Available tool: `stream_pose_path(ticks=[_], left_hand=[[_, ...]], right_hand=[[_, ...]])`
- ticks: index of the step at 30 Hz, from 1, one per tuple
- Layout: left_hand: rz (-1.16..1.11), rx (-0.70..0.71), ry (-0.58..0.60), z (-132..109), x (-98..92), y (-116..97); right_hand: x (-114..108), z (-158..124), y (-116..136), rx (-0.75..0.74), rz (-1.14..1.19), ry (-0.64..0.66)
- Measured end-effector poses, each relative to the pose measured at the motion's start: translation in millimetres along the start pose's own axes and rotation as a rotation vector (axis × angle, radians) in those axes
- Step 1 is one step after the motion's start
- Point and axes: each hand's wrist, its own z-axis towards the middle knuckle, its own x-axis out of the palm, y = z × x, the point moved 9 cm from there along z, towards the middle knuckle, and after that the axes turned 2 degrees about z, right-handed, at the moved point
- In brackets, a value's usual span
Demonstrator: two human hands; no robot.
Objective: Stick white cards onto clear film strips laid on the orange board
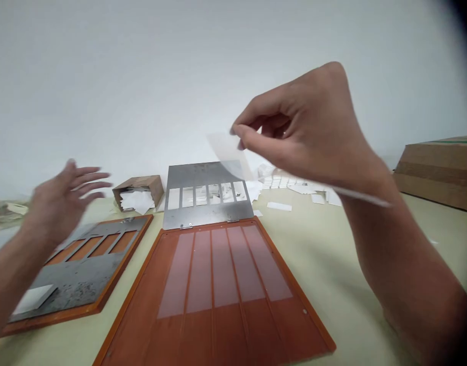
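My right hand [294, 122] is raised above the table, thumb and forefinger pinching a thin, translucent plastic strip [228, 152]. The strip curves behind the hand, and its other end shows past the wrist. My left hand [61, 198] hovers over the left board with fingers spread, holding nothing. In front of me lies an orange-brown board [191, 335] with a raised rim and grooves. Several pale translucent strips [222, 269] lie side by side on it. Hinged to its far edge, a metal frame plate [199, 218] with rectangular openings stands flipped back.
A second orange board [138, 229] with a metal slotted plate [81, 284] lies at left, a white block [33, 300] on it. Behind are a small carton [157, 185] stuffed with white pieces and scattered white strips [279, 206]. A large cardboard box [439, 173] stands right.
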Motion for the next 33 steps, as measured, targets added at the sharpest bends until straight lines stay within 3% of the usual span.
stream_pose_path(ticks=[1, 2, 4, 5, 7, 9, 11, 14, 18, 23, 33], left_hand=[[-0.071, -0.023, 0.064, -2, 25.0, -10], [-0.305, -0.201, 0.153, -10, 55.7, -14], [-0.673, -0.37, 0.258, -32, 108.6, -51], [-0.761, -0.411, 0.272, -44, 126.2, -71], [-0.85, -0.426, 0.327, -65, 149.1, -104], [-0.766, -0.359, 0.372, -79, 154.0, -119], [-0.561, -0.289, 0.469, -89, 156.9, -119], [-0.263, -0.184, 0.64, -93, 173.3, -107], [-0.051, -0.018, 0.764, -79, 218.8, -97], [-0.032, 0.12, 0.862, -70, 270.4, -91], [0.049, 0.01, 0.89, -75, 287.5, -64]], right_hand=[[5, 1, 7, -0.022, -0.095, 0.002], [10, 1, 13, -0.037, -0.176, 0.007], [21, 0, 21, -0.037, -0.276, 0.04], [28, 0, 24, -0.032, -0.296, 0.066], [42, -1, 30, -0.043, -0.3, 0.139], [52, -1, 34, -0.08, -0.293, 0.195], [50, 1, 34, -0.11, -0.306, 0.177], [24, 5, 25, -0.131, -0.277, 0.02], [-15, 1, 2, -0.099, -0.059, -0.092], [-41, -8, -20, -0.01, 0.032, -0.168], [-49, -10, -19, -0.238, 0.155, -0.222]])
